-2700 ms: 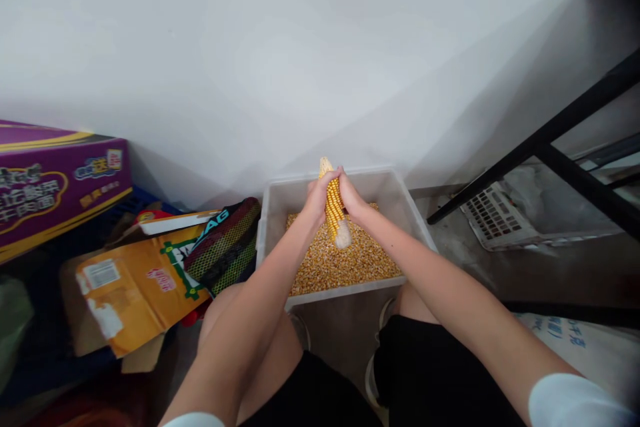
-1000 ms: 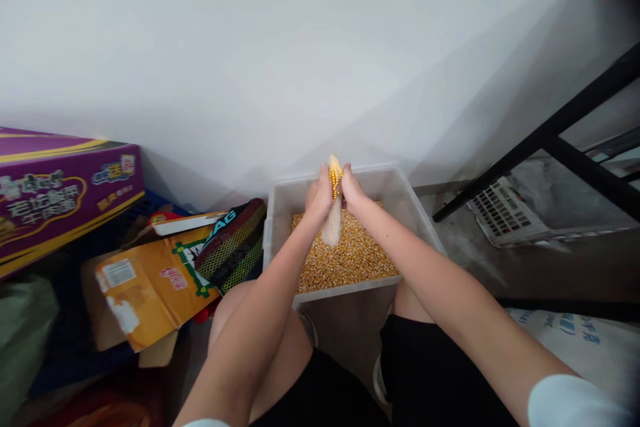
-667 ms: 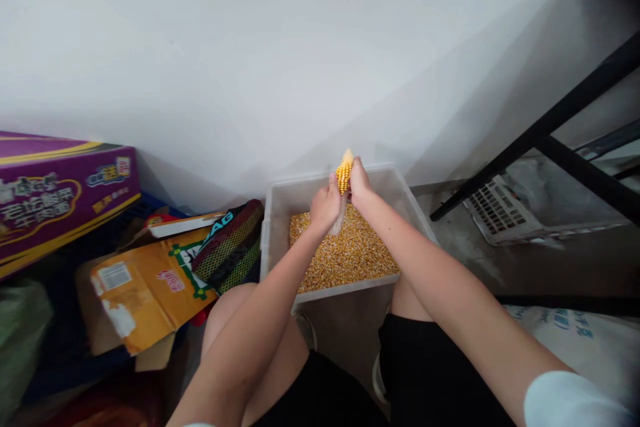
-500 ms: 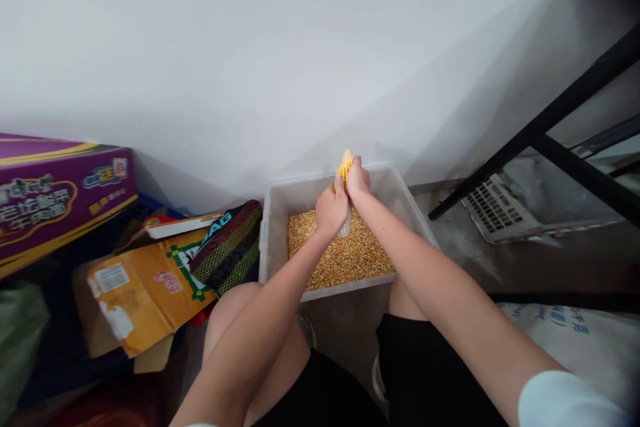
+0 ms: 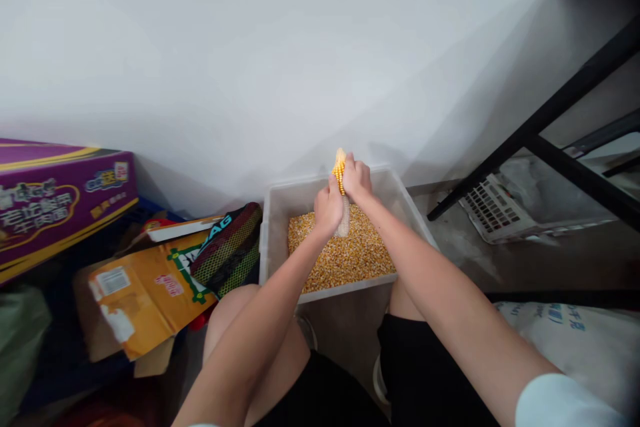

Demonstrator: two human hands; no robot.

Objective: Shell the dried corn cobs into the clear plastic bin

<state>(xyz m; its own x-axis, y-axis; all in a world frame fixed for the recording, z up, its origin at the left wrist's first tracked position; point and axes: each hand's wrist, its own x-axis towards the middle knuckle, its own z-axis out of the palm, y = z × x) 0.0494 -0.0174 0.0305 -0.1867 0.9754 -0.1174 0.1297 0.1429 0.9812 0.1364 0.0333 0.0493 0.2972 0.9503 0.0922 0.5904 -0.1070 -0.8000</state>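
More kernels (image 5: pixel 350 257) are off the mid-frame corn cob (image 5: pixel 339 171), so mainly its top's covered now; left hand (image 5: pixel 329 207) and right hand (image 5: pixel 358 180) fingers pinch it.

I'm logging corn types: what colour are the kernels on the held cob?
The cob's kernels are yellow, seen best in the head view.

Looks like a storage corner of some rm; home or shop, can't tell. Plain pale wall (image 5: pixel 225 47) up top, purple ctn (image 5: pixel 65 203) w/ printed chars at L edge, opened orange cardbd box (image 5: pixel 145 300) lower L, blk metal frame (image 5: pixel 535 127) + wht basket (image 5: pixel 493 213) at R, printed sack (image 5: pixel 565 333) lower R.
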